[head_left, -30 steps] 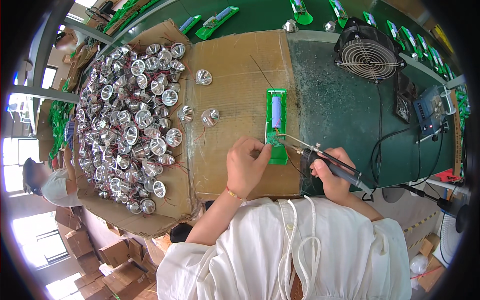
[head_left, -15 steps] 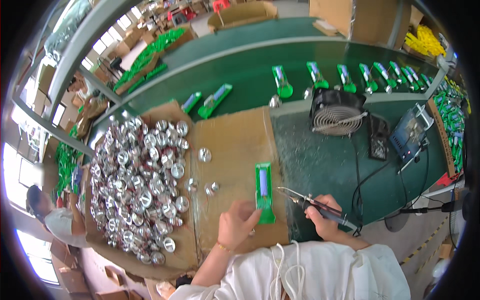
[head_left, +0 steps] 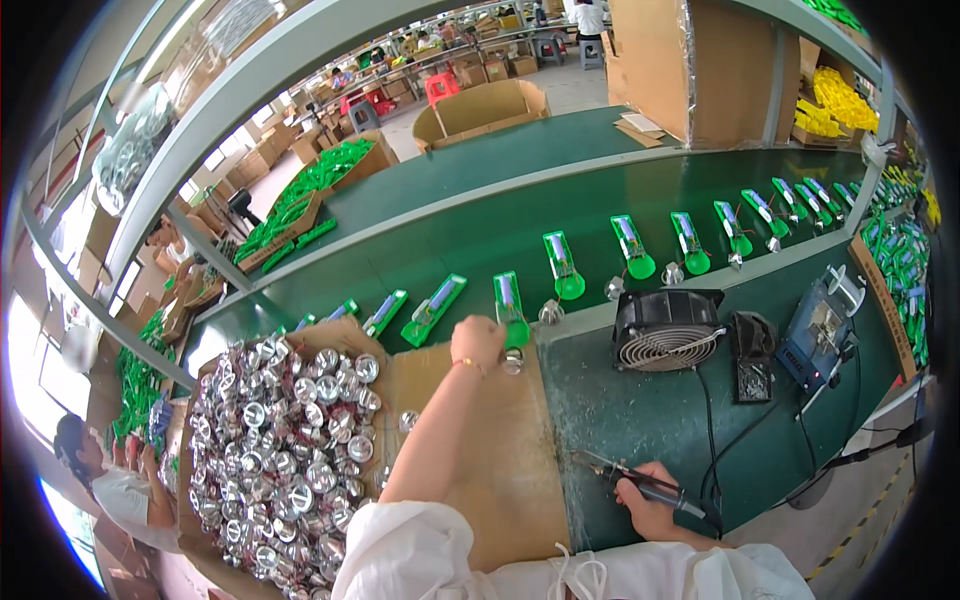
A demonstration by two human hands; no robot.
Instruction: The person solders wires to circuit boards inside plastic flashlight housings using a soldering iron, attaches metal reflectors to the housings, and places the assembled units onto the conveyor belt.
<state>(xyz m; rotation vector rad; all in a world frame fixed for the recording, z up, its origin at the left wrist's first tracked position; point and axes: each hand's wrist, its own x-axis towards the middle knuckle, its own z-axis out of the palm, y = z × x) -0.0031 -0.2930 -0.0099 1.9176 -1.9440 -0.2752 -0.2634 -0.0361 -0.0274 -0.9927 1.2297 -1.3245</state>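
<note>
My left hand (head_left: pixel 478 343) reaches far out over the cardboard's far edge, fingers curled against the side of a green plastic flashlight housing (head_left: pixel 508 300). A lavender cylindrical battery lies in that housing, and a silver reflector cup (head_left: pixel 513 361) sits at its near, rounded end. The fingertips are partly hidden, but the hand looks closed on the housing's edge. Lower right, my right hand (head_left: pixel 650 495) grips a soldering iron (head_left: pixel 665 493) by its dark handle, with a thin metal rod alongside. Its tip points left, over the green tabletop near the cardboard.
Piled silver reflector cups (head_left: pixel 290 460) fill a carton at left. Several similar housings (head_left: pixel 630 248) line the green conveyor (head_left: pixel 400 265). At right stand a black fan (head_left: pixel 668 330), a black box-shaped holder (head_left: pixel 752 355) and a blue soldering station (head_left: pixel 815 335) with cables. Another person (head_left: pixel 120 490) sits far left.
My left hand has carried the green housing from the cardboard out to the conveyor edge. My right hand stays near the same spot with the soldering iron. The view has tilted up.
</note>
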